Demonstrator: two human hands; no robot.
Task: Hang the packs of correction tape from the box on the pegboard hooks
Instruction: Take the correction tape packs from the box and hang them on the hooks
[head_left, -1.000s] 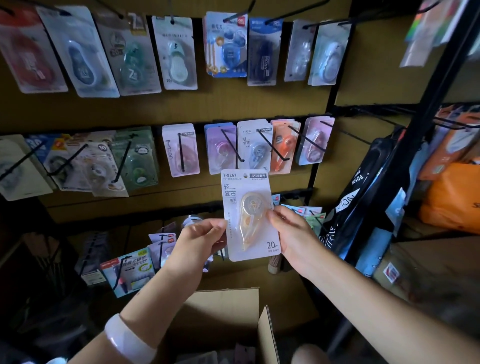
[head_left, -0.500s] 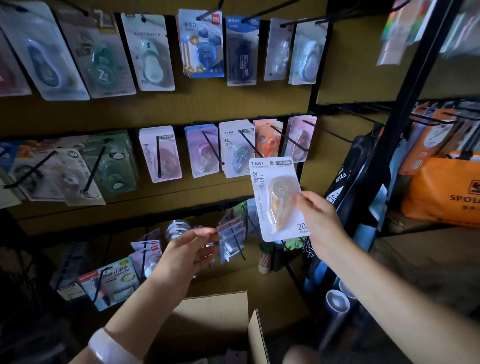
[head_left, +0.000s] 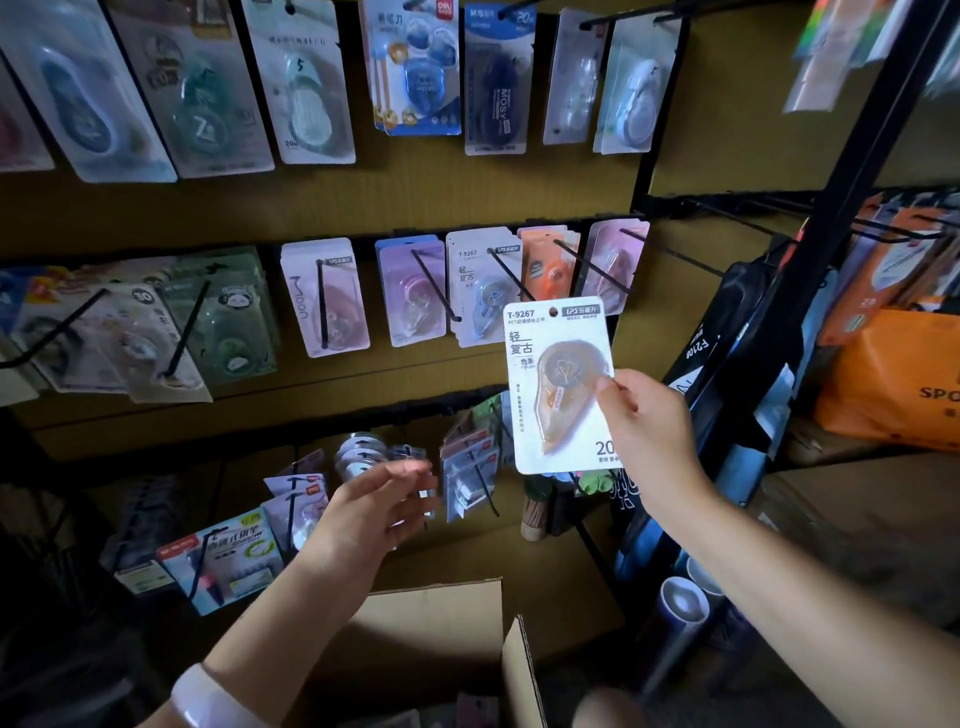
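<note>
My right hand (head_left: 644, 431) pinches a white pack of correction tape (head_left: 558, 384) by its right edge and holds it upright in front of the pegboard (head_left: 415, 197). The pack's hang hole lies just below the middle row of black hooks (head_left: 506, 278), which carry similar packs (head_left: 480, 286). My left hand (head_left: 371, 512) hovers lower left with relaxed fingers and holds nothing. The open cardboard box (head_left: 441, 623) sits below my arms; its contents are barely visible.
Upper hooks hold more packs (head_left: 306, 88). A lower row has small packs (head_left: 467, 467) and a green-labelled pack (head_left: 228, 556). A black shelf post (head_left: 852, 171) stands to the right, with an orange bag (head_left: 893, 374) and dark bags (head_left: 727, 353) behind it.
My left hand let go of the pack and dropped away to the left. My right hand carried the pack up and to the right, toward the middle row of hooks.
</note>
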